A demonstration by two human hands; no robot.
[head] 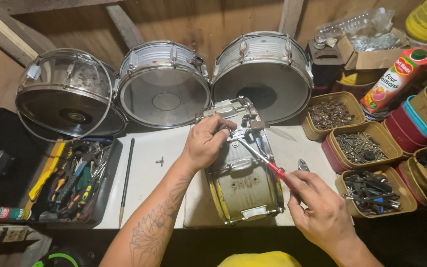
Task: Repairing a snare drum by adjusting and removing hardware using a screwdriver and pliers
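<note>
Nearest the camera, the right hand (317, 207) closed around the red handle of a screwdriver (263, 160), whose shaft slanted up and left to the fittings on the shell of a drum (243, 173). That drum lay on its side on the white counter (144, 178), its worn silver shell facing up, a yellowed rim on its left edge. The left hand (206, 143) pinched a small metal fitting at the drum's upper end, just beside the screwdriver tip, its fingers curled shut on the part. The step in hand appeared to be the driving or loosening of a screw in that bracket; the next move would likely call for steady pressure along the shaft while the left hand kept the fitting from turning. Three more drums (164, 84) leaned against the wooden wall behind. A tool tray (75, 183) sat at the left, and tins of screws (359, 148) stood at the right.
</note>
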